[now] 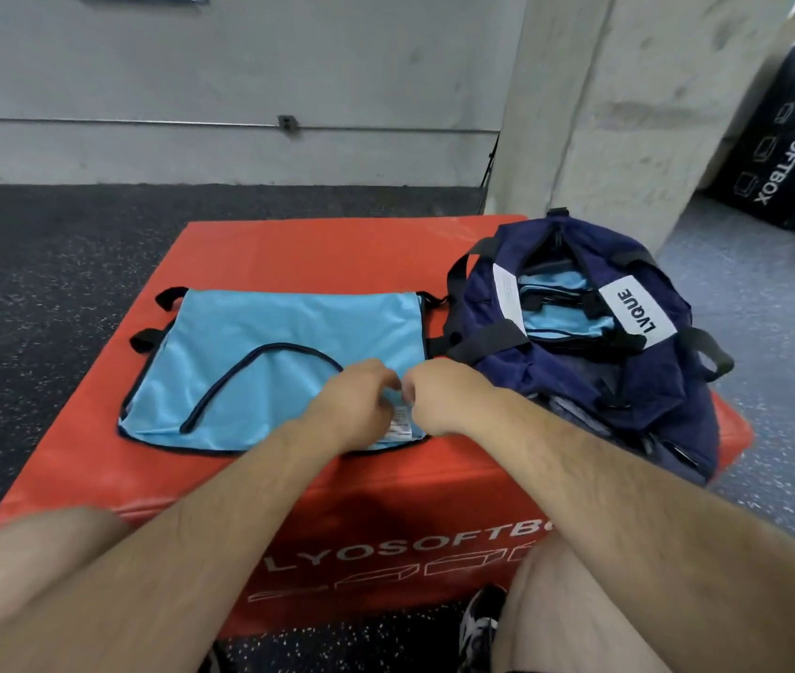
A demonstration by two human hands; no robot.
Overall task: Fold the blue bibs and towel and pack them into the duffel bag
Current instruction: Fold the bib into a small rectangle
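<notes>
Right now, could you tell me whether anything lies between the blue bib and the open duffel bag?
Nothing visible does. The light blue fabric bib, its near corner pinched by the left hand and right hand, lies on the red padded box beside the navy duffel bag, whose top gapes open.

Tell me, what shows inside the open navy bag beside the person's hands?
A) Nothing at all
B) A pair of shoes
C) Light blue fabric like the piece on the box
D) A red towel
C: through the unzipped top of the duffel bag, light blue fabric with dark trim is visible, the same colour as the bib lying flat on the red box.
</notes>
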